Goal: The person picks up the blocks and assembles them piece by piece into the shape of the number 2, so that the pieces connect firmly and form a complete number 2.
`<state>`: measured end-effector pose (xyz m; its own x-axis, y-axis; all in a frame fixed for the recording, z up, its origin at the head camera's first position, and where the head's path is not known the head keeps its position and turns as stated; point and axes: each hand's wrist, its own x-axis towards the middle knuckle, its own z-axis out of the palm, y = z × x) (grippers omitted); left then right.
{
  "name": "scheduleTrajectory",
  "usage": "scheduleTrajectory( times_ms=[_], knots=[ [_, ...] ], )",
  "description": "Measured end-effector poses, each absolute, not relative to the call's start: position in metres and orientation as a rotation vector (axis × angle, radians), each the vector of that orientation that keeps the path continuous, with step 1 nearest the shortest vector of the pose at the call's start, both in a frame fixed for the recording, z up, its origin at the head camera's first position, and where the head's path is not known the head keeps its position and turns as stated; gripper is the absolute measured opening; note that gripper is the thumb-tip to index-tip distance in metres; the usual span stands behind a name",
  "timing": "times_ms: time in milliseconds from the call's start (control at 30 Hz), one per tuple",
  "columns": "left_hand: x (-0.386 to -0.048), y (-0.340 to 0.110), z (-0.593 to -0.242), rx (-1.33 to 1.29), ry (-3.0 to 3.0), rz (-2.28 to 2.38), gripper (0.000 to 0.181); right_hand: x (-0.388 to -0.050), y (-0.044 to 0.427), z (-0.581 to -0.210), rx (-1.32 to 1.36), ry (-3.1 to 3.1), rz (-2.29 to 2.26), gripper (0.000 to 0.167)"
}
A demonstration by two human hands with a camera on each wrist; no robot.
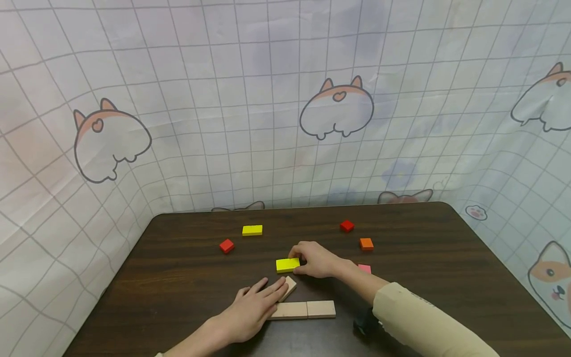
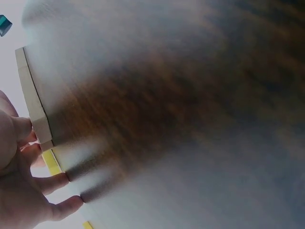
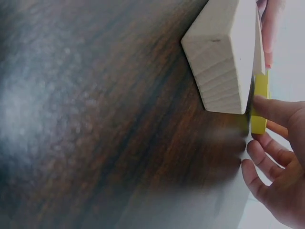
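Observation:
My right hand pinches the right end of a yellow block lying flat on the table, its thumb on the near side and fingers on the far side. In the right wrist view this yellow block shows between thumb and fingers. My left hand rests with extended fingers over a slanted wooden block, partly covering it. Two wooden blocks lie end to end in front, the left one partly under the left hand, the right one uncovered. Fingertips of the left hand touch the tabletop.
Farther back on the dark table lie another yellow block, a red block at left, a second red block and an orange block at right. A pink block is partly behind the right forearm. A patterned curtain surrounds the table.

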<state>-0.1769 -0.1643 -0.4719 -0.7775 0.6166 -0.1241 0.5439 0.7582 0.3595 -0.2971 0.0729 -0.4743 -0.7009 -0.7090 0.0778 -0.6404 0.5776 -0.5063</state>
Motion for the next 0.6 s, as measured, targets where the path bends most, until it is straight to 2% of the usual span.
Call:
scheduleTrajectory(
  times_ms=[600],
  knots=[
    [-0.175,-0.164,-0.47,0.928,2.736,0.45,0.053,-0.297,0.084,-0.455,-1.155,2.659,-0.732,0.029]
  ],
)
